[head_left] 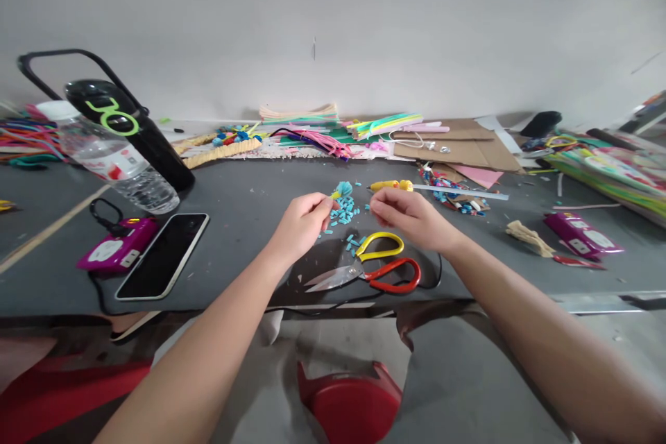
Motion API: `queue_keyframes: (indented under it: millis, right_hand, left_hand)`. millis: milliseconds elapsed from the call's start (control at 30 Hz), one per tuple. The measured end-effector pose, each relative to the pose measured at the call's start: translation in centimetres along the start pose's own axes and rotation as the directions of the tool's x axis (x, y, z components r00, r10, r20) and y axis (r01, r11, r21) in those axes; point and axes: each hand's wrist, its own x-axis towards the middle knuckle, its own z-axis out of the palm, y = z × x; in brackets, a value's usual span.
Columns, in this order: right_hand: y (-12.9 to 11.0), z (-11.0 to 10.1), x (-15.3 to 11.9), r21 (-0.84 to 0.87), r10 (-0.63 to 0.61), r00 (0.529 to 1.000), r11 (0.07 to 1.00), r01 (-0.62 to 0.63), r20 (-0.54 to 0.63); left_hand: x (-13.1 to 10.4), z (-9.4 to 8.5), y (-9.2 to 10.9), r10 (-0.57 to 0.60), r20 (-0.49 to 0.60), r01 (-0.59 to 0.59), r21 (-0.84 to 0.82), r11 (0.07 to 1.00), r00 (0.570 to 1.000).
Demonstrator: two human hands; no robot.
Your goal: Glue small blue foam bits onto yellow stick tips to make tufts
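Small blue pieces (344, 212) lie heaped on the table (234, 218).

Turquoise pieces (344, 214), red-and-yellow scissors (359, 269)

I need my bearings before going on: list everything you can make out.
scissors: one pair, yellow and red handles, front centre
blue pieces: many, light blue, centre
yellow-handled tool: one, yellow, behind scissors
translucent stick: one, pale, right of yellow-handled tool
mixed scraps: many, multicoloured, around the stick
smartphone: one, black, front left
power sockets: two, purple, left and right
water bottle: one, clear, white-capped, left
flask: one, black, behind water bottle
strip bundles: several, multicoloured, along the back
cardboard: uncertain count, brown, back right
crumpled scrap: one, beige, right
table: one, dark grey, centre
partition: one, grey, behind table
seat: at least one, red, below table
left hand: one, bare, left of blue pieces
right hand: one, bare, right of blue pieces
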Motion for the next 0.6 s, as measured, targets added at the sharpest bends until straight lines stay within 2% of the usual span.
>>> queue_keyframes:
  millis: [133,233,300,367,433,500,533,600]
  right_hand:
    - [-0.2,-0.1,-0.2,-0.197,0.041,0.993,0.980,-0.018,0.113]
    - [-0.3,-0.5,-0.2,-0.392,0.137,0.974,0.918,-0.057,0.180]
    - [-0.1,-1.1,-0.4,-0.491,0.258,0.937,0.864,-0.114,0.236]
    - [0.3,-2.3,-0.6,-0.587,0.412,0.874,0.785,-0.197,0.258]
    - [0.9,-3.8,-1.0,-0.688,0.556,0.803,0.670,-0.281,0.213]
    - [1.6,-5.3,-1.4,-0.763,0.654,0.749,0.537,-0.360,0.107]
    - [1.9,-6.0,-1.6,-0.784,0.677,0.734,0.482,-0.390,0.051]
    - [2.6,-6.7,-1.7,-0.801,0.676,0.734,0.401,-0.444,-0.069]
  left_hand:
    - [0.0,-0.1,0.2,-0.019,-0.002,0.019,-0.076,0.997,1.000]
    - [0.0,-0.2,0.3,-0.039,-0.003,0.039,-0.128,0.991,0.999]
    - [0.0,-0.3,0.4,-0.047,-0.010,0.045,-0.154,0.987,0.999]
    - [0.1,-0.3,0.4,-0.051,-0.017,0.048,-0.171,0.984,0.999]
    - [0.1,-0.3,0.4,-0.055,-0.020,0.050,-0.178,0.983,0.998]
    - [0.1,-0.3,0.4,-0.057,-0.016,0.054,-0.176,0.983,0.998]
    - [0.1,-0.3,0.4,-0.057,-0.015,0.054,-0.172,0.984,0.998]
    - [0.1,-0.3,0.4,-0.052,-0.014,0.049,-0.162,0.986,0.999]
